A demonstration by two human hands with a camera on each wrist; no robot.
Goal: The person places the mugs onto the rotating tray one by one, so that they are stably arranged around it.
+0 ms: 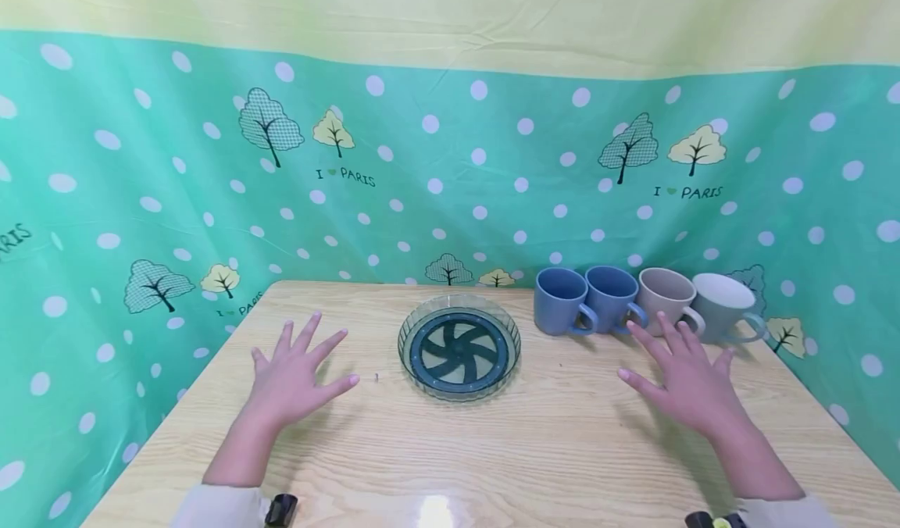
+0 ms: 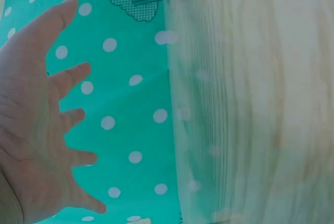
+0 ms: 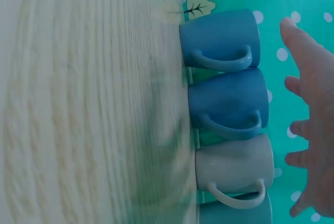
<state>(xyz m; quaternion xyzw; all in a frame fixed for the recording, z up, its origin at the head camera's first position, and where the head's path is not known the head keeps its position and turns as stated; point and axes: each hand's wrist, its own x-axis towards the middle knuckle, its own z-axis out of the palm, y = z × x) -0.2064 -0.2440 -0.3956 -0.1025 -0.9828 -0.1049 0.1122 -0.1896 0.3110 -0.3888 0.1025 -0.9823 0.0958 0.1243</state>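
Note:
My left hand point(image 1: 288, 383) hovers over the left part of the table with its fingers spread, holding nothing. To the right, my right hand point(image 1: 692, 383) is also spread and holds nothing, nearest to a row of mugs. From left to right these are a blue mug point(image 1: 554, 305), a second blue mug point(image 1: 608, 297), a pinkish-grey mug point(image 1: 657, 297) and a grey-green mug with a pale inside point(image 1: 713, 317). Their handles point to the right in the head view. Between the hands sits a round, clear fluted tray point(image 1: 460, 394) with a dark swirl-patterned disc point(image 1: 458, 350) inside it.
The wooden table point(image 1: 450, 458) ends at the back against a green cloth point(image 1: 478, 184) with white dots and printed trees. The mugs stand side by side near the back right edge. The cloth also hangs along both sides.

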